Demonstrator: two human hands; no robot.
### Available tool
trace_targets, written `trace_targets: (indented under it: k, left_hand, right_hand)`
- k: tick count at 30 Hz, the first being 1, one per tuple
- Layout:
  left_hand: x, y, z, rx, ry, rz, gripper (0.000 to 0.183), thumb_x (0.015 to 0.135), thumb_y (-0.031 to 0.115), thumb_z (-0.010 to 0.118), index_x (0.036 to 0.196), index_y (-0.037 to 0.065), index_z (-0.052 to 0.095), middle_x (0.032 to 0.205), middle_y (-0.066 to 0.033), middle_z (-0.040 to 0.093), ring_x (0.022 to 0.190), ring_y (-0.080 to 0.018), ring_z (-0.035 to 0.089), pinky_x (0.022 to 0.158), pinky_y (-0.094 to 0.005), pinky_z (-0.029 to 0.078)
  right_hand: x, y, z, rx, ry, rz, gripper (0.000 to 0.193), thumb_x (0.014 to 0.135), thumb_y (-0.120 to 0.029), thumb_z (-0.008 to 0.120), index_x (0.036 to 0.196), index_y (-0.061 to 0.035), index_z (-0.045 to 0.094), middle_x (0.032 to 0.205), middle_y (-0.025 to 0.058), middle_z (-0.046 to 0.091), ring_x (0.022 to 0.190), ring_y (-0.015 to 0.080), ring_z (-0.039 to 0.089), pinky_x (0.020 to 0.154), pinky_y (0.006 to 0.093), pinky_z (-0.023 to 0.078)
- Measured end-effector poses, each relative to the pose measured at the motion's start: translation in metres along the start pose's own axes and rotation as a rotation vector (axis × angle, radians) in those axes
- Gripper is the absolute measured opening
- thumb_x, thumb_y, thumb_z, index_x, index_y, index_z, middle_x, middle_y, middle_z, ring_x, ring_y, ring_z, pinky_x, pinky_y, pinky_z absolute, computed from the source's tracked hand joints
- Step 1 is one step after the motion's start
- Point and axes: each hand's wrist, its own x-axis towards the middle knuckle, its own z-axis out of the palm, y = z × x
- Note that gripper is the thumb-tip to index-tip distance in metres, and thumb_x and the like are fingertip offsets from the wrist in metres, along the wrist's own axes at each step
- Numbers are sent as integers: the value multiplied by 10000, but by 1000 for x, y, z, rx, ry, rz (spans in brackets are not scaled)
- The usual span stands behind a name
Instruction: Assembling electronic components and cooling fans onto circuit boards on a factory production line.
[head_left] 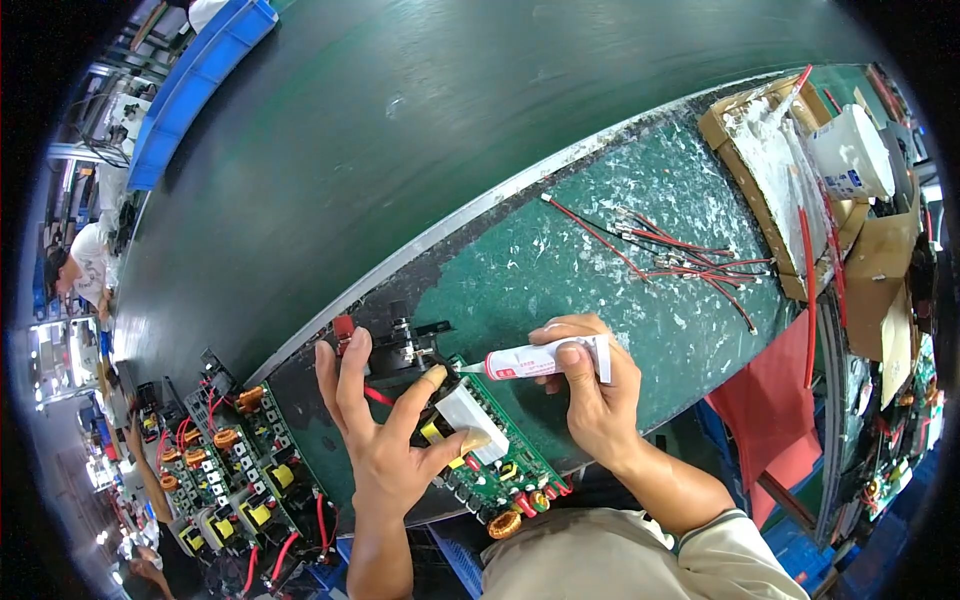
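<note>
My right hand (598,405) is wrapped round a white squeeze tube (530,362) with red marks, held nearly level. The tube's thin nozzle points left and meets the far end of a green circuit board (515,476), close to my left index fingertip. With index finger and thumb, my left hand (383,455) grips that board. Its thumb lies on a pale heat sink block (470,420), while the other fingers spread toward a black end panel (392,350) with a red terminal (343,328). Coils and capacitors line the board's near end. Whether paste leaves the nozzle cannot be seen.
Several populated circuit boards (225,470) stand at left. Red and black wires (680,255) lie on the white-spotted green bench. A cardboard box (745,165) and white bucket (850,150) sit at far right. Beyond the metal edge runs a green belt (400,130) with a blue bin (190,90).
</note>
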Motion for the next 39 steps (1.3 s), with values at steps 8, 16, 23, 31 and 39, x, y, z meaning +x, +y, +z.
trace_targets:
  k: [8, 16, 23, 31, 39]
  left_hand:
    - [-1, -2, 0, -10, -13, 1, 564, 704, 575, 784, 1067, 144, 749, 1522, -169, 319, 1429, -477, 204, 1146, -596, 251]
    - [-1, -1, 0, -12, -20, -12, 555, 704, 564, 793, 1060, 140, 750, 1527, -168, 314, 1428, -475, 201, 1147, -602, 245]
    - [-1, -1, 0, -19, -15, -11, 548, 694, 548, 801, 1073, 155, 753, 1527, -167, 315, 1435, -477, 196, 1153, -595, 240]
    - [0, 3, -1, -35, -18, -20, 553, 685, 526, 812, 1093, 157, 748, 1527, -170, 316, 1439, -478, 193, 1163, -585, 229]
    - [-56, 2, -13, -346, 306, -160, 516, 731, 414, 830, 1080, 55, 702, 1394, -213, 475, 1279, -431, 473, 1050, -528, 420]
  right_hand:
    - [0, 0, 0, 24, 9, -10, 309, 1044, -235, 510, 1068, 40, 648, 1071, 132, 624, 738, 121, 615, 604, 230, 493]
    - [0, -1, 1, 7, 14, -5, 323, 1041, -248, 516, 1062, 42, 654, 1071, 132, 617, 736, 119, 615, 601, 229, 497]
    - [1, 0, 1, -4, 15, -21, 310, 1041, -236, 516, 1052, 38, 661, 1070, 135, 616, 729, 121, 616, 597, 231, 500]
    - [-1, 2, 0, -14, 37, -58, 313, 1045, -241, 507, 1077, 44, 632, 1051, 135, 622, 716, 126, 613, 604, 241, 501]
    - [61, -41, -59, 50, 226, 99, 393, 1048, -277, 510, 1188, 75, 612, 854, 65, 635, 697, 101, 550, 627, 246, 439]
